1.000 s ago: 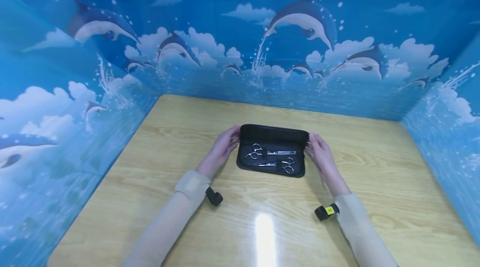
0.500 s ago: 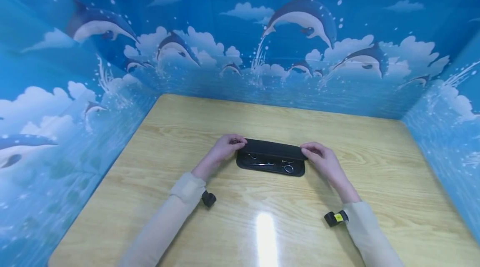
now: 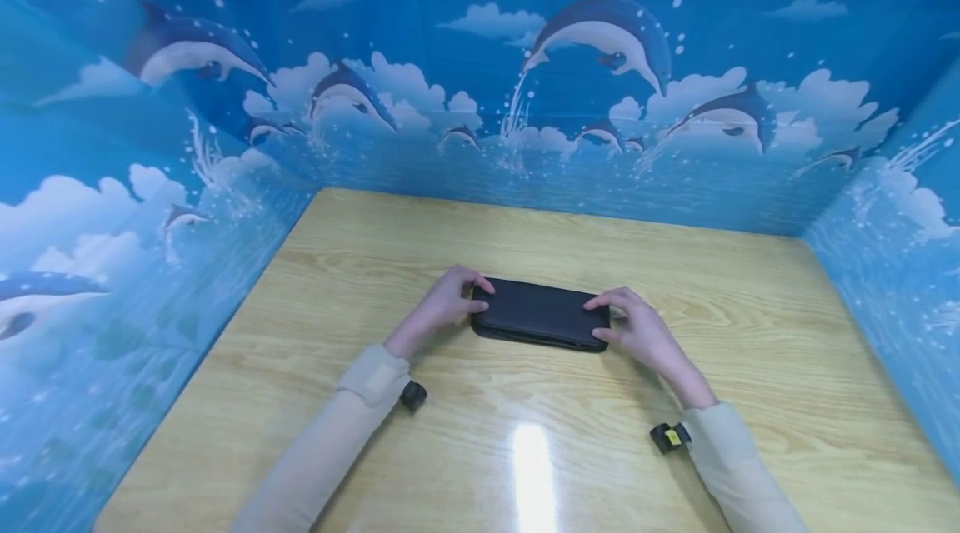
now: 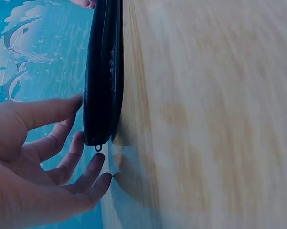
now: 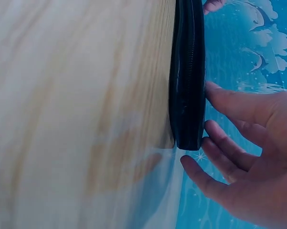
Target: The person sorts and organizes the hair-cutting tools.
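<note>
A black zip case (image 3: pixel 540 314) lies folded shut on the wooden table, and the scissors inside are hidden. At its left end, my left hand (image 3: pixel 450 300) rests thumb and fingertips on the lid. The left wrist view has that thumb against the top of the case (image 4: pixel 102 71), with the other fingers loosely bent around its end, near a small metal loop (image 4: pixel 98 148). My right hand (image 3: pixel 641 329) touches the opposite end in the same manner. A zip edge (image 5: pixel 189 62) runs along the case's side in the right wrist view, and the right thumb (image 5: pixel 229 100) meets the lid.
The light wooden table (image 3: pixel 420 450) carries a bright glare streak in front of the case. Blue dolphin-printed sheets (image 3: pixel 450 58) stand behind and at both sides. A small black camera sits on each wrist, the right one (image 3: pixel 666 437) with a yellow label.
The case stood open with scissors showing. Both hands have folded its lid down toward the front, covering them, and shifted from the lid's raised edges to its top ends.
</note>
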The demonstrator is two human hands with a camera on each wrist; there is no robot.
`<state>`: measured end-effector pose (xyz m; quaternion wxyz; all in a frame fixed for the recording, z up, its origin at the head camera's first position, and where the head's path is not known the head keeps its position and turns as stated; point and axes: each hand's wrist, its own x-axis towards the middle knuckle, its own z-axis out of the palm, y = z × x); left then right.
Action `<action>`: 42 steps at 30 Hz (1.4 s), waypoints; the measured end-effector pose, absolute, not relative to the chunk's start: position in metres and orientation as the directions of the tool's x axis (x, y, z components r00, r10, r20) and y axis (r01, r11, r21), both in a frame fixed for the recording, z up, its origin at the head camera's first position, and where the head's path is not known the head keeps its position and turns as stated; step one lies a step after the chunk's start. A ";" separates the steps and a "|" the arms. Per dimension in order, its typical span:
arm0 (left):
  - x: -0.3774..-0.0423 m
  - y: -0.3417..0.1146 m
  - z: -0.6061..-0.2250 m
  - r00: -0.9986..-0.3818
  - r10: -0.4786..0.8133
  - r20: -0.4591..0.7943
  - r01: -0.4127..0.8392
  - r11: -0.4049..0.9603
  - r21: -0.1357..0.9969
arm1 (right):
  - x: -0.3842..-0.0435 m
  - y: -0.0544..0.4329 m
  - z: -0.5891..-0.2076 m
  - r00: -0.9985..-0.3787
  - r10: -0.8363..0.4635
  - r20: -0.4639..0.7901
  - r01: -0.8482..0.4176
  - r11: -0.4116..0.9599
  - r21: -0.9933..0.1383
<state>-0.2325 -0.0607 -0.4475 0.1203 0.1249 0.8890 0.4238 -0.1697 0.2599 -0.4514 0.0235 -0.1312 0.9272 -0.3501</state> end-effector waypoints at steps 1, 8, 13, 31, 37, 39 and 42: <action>-0.234 -0.061 -0.447 -0.943 0.312 -0.113 0.107 0.607 0.788 | -0.170 0.260 -0.451 -0.962 -0.268 0.047 -0.233 0.720 -0.654; -0.250 -0.067 -0.446 -0.937 0.332 -0.107 0.151 0.663 0.733 | -0.171 0.262 -0.450 -0.943 -0.332 0.002 -0.254 0.715 -0.651; -0.257 -0.068 -0.448 -0.913 0.388 -0.123 0.222 0.726 0.651 | -0.169 0.258 -0.453 -0.904 -0.427 0.012 -0.327 0.675 -0.662; -0.263 -0.070 -0.449 -0.958 0.287 -0.002 0.242 0.812 0.531 | -0.166 0.245 -0.446 -0.857 -0.514 0.021 -0.445 0.720 -0.533; -0.266 -0.072 -0.447 -0.948 0.317 -0.027 0.251 0.798 0.548 | -0.169 0.247 -0.441 -0.872 -0.489 -0.005 -0.407 0.732 -0.546; -0.266 -0.073 -0.448 -0.947 0.320 -0.036 0.249 0.797 0.550 | -0.171 0.248 -0.441 -0.878 -0.478 0.003 -0.398 0.727 -0.560; -0.265 -0.073 -0.448 -0.944 0.327 -0.038 0.254 0.797 0.548 | -0.174 0.247 -0.440 -0.883 -0.469 0.018 -0.396 0.725 -0.563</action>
